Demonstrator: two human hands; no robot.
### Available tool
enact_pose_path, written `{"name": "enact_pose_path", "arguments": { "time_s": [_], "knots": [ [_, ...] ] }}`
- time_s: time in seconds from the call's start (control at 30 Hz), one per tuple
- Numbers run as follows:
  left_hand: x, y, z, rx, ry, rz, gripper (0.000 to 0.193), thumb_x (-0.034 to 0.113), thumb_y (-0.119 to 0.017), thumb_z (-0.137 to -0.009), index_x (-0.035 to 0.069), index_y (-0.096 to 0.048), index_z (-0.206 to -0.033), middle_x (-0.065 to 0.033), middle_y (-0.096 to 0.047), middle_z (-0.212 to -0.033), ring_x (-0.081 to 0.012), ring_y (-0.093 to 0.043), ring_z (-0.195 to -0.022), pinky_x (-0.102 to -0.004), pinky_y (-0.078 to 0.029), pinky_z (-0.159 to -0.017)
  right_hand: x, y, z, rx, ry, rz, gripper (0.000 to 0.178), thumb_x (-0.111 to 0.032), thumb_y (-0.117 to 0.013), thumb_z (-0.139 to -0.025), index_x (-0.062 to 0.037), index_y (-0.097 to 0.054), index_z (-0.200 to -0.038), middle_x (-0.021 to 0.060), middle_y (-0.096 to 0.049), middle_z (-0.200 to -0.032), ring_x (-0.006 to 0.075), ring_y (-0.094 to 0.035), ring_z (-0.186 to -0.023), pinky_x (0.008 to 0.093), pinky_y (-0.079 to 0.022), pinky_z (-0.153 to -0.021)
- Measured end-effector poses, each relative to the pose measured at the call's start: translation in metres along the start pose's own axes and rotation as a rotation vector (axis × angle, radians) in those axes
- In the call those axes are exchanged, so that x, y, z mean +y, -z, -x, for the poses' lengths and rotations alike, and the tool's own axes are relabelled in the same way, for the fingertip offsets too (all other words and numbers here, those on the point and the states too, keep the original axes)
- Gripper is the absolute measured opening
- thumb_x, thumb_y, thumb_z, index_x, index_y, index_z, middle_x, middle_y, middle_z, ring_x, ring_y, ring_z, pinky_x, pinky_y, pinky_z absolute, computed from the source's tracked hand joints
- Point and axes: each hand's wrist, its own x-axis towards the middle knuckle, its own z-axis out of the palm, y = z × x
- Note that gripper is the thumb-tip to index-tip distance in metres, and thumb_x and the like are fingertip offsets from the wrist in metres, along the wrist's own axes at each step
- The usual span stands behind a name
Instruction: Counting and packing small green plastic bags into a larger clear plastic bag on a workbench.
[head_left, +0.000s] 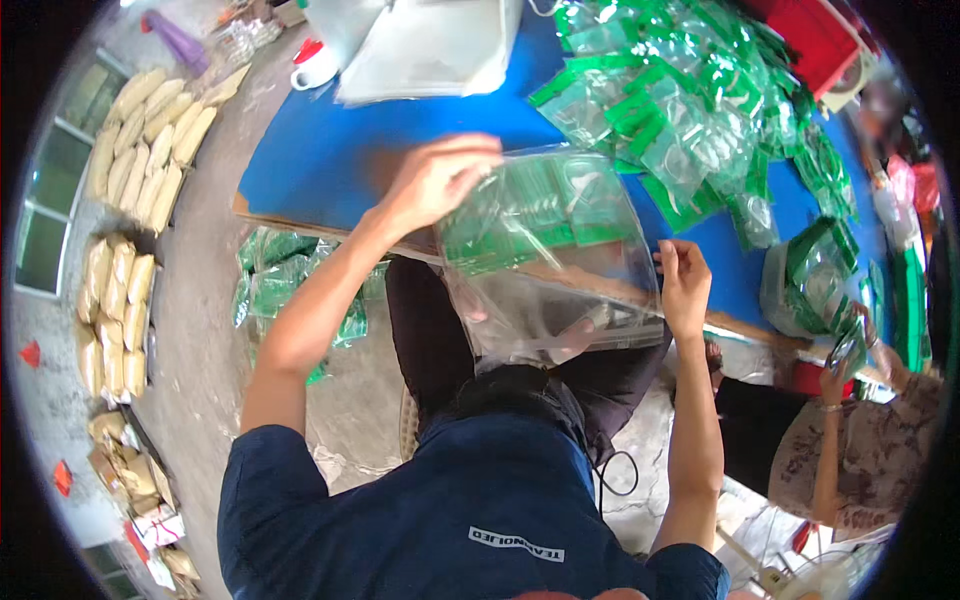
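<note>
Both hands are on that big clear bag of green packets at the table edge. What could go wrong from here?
1. The clear bag hangs past the edge of the blue table, so if either grip slips, its green packets may drop to the floor.
2. The left hand pinches only the top edge and the right hand one side; the thin film could stretch or tear.

We held a large clear plastic bag open over the edge of the blue-topped table, our left hand gripping its upper left corner and our right hand pinching its right side. Small green-and-clear packets lay inside it. A heap of loose green packets covered the table beyond, and another person's hand worked at the right
</note>
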Motion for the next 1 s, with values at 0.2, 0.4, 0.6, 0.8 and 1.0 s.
{"name": "enact_pose_path", "arguments": {
  "time_s": [0.2, 0.4, 0.6, 0.8, 1.0],
  "knots": [
    [0.006, -0.047, -0.017, -0.347, -0.032, -0.167, 0.056, 0.036, -0.045, -0.103, 0.020, -0.030, -0.155, -0.0080, -0.013, -0.165, -0.0282, -0.013, -0.152, -0.0489, -0.010, -0.124, 0.001, 0.002, 0.008, 0.071, -0.070, -0.350, 0.028, -0.023, -0.059, -0.101, 0.0039, -0.064, -0.096, 0.0072, -0.068, -0.089, 0.0095, -0.061, -0.077, 0.0246, -0.051, -0.070],
    [-0.004, -0.074, -0.036, -0.393, -0.152, -0.269, 0.061, 0.049, -0.044, -0.102, 0.022, -0.030, -0.155, -0.0073, -0.019, -0.164, -0.0296, -0.016, -0.151, -0.0487, -0.009, -0.124, 0.000, 0.000, -0.001, 0.050, -0.023, -0.483, 0.027, -0.022, -0.058, -0.102, 0.0033, -0.062, -0.097, 0.0078, -0.069, -0.094, 0.0111, -0.062, -0.079, 0.0248, -0.051, -0.072],
    [0.031, -0.014, 0.043, 0.574, 0.330, 0.079, 0.024, 0.020, -0.053, -0.102, 0.001, -0.068, -0.105, -0.0089, -0.069, -0.096, -0.0174, -0.064, -0.087, -0.0295, -0.051, -0.081, -0.018, 0.079, 0.071, -0.016, 0.134, 0.183, 0.013, -0.010, -0.066, -0.093, 0.0017, -0.064, -0.097, 0.0130, -0.068, -0.080, 0.0135, -0.064, -0.070, 0.0291, -0.051, -0.067],
    [0.087, -0.072, 0.162, 0.023, 0.968, 0.759, 0.041, 0.036, -0.059, -0.098, -0.003, -0.070, -0.105, -0.0112, -0.073, -0.095, -0.0175, -0.069, -0.083, -0.0301, -0.055, -0.075, 0.007, 0.077, 0.079, -0.072, 0.459, 0.508, 0.024, 0.001, -0.066, -0.088, -0.0014, -0.062, -0.112, 0.0150, -0.067, -0.109, 0.0268, -0.066, -0.091, 0.0379, -0.053, -0.078],
    [0.085, -0.068, 0.166, 0.046, 1.021, 1.098, 0.027, 0.026, -0.066, -0.095, -0.001, -0.070, -0.090, -0.0079, -0.071, -0.083, -0.0153, -0.069, -0.076, -0.0291, -0.056, -0.070, 0.018, 0.074, 0.059, -0.354, 0.717, 0.744, 0.072, -0.002, -0.072, -0.076, -0.0141, -0.047, -0.143, 0.0148, -0.039, -0.151, 0.0402, -0.035, -0.140, 0.0552, -0.034, -0.112]
  ]
}}
